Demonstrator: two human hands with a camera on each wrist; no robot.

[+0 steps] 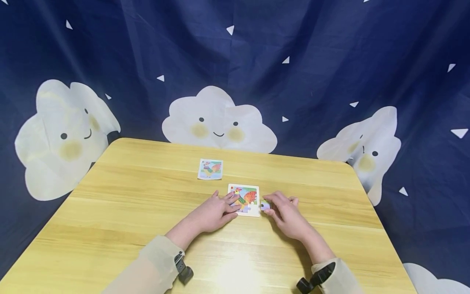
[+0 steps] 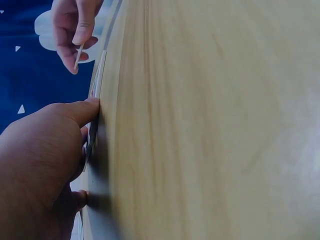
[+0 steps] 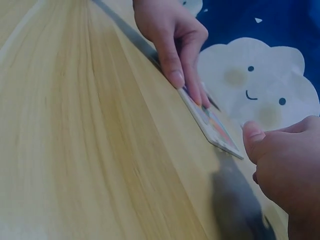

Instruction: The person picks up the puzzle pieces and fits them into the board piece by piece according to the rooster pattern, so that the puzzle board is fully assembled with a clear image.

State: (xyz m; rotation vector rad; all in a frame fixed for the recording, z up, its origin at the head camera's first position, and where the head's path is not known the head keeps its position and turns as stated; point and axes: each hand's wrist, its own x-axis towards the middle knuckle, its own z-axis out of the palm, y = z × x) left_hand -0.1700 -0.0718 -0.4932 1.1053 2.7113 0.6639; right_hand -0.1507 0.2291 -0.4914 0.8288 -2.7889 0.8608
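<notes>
A square puzzle tray [image 1: 253,210] with a white border lies on the table, its picture a colourful hen. Pale, unfilled space shows at its lower right. My left hand [image 1: 216,213] rests on the tray's left part with fingers spread, covering some of the picture. Just off the tray's right edge, my right hand [image 1: 289,215] pinches a light purple puzzle piece [image 1: 264,206] between thumb and fingers. The left wrist view shows that piece [image 2: 78,56] edge-on, held above the table. In the right wrist view the piece is mostly hidden behind the thumb.
A picture card [image 1: 210,169] with a matching hen lies behind the tray, slightly left. All this is on a light wooden table [image 1: 128,196] with rounded far corners. Behind it hangs a dark blue curtain [image 1: 198,49] printed with smiling clouds.
</notes>
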